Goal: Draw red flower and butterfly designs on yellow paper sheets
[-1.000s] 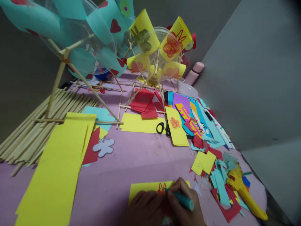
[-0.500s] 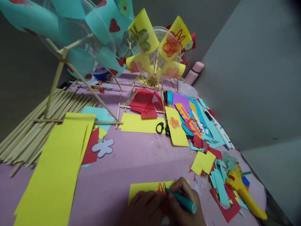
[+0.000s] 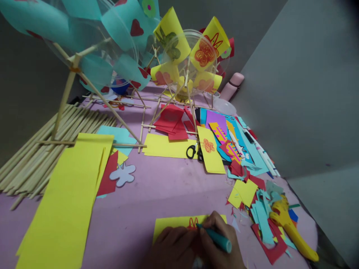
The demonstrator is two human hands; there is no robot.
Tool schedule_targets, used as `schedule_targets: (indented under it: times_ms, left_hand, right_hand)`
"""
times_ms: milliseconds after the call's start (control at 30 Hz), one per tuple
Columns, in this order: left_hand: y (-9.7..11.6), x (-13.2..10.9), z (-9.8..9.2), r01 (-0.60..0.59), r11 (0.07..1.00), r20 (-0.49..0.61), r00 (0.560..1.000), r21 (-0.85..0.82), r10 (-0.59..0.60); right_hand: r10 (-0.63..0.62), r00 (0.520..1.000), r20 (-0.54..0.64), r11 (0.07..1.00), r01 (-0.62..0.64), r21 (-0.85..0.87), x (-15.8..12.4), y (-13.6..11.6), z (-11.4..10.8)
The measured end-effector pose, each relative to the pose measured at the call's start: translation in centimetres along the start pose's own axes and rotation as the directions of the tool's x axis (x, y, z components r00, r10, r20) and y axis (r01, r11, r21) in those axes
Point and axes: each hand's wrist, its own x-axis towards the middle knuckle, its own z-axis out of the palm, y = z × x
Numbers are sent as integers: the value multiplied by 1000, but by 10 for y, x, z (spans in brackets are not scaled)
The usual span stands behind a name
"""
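Note:
At the bottom of the head view, a yellow paper strip [image 3: 165, 223] lies on the table, bearing a red drawing [image 3: 193, 223] with two pointed loops at its top. My left hand [image 3: 174, 246] rests on this paper, fingers lying flat and slightly bent. A teal felt-tip marker [image 3: 220, 240] is pinched in my right hand [image 3: 227, 257], its tip touching or just over the paper beside the red loops. My hands hide the drawing's lower part.
Black-handled scissors [image 3: 191, 151] lie ahead beside a yellow strip with an orange butterfly [image 3: 208, 147]. Paper scraps [image 3: 260, 216] and a yellow glue gun [image 3: 291, 229] are right. Left are yellow strips [image 3: 64, 201] and wooden sticks [image 3: 30, 160]. Stick-framed wheels [image 3: 185, 67] stand behind.
The marker's back end has shifted slightly left and up with my right hand. My left hand stays on the paper.

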Motion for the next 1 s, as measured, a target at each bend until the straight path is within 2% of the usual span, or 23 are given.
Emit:
schedule_targets:
  times_ms: [700,1000]
  left_hand:
    - [-1,0,0,3,1000,0,1000,-4,-3]
    - [-1,-1,0,0,1000,31,1000,-3,0]
  right_hand:
    - [-37,999,5,999,37,-7,0,1,-1]
    - [-6,1000,23,1000,7,-17,0,-1,-2]
